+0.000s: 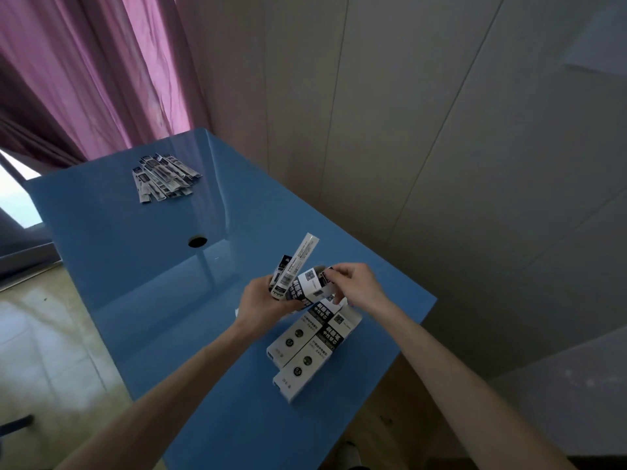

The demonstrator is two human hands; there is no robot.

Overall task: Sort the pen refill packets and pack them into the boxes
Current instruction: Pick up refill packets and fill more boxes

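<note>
My left hand (263,301) grips a black-and-white refill box (310,286) held up above the blue table (152,266), together with a long white refill packet (297,262) that sticks up past the box. My right hand (356,286) pinches the flap at the box's open end. Two more boxes lie side by side on the table just below my hands, one (293,337) to the left and one (314,357) nearer me. A fanned pile of several refill packets (163,178) lies at the table's far left corner.
A round cable hole (197,241) sits in the middle of the table. A purple curtain (101,72) hangs behind the far edge, and a pale panelled wall (441,147) runs along the right side. Tiled floor (51,351) shows to the left.
</note>
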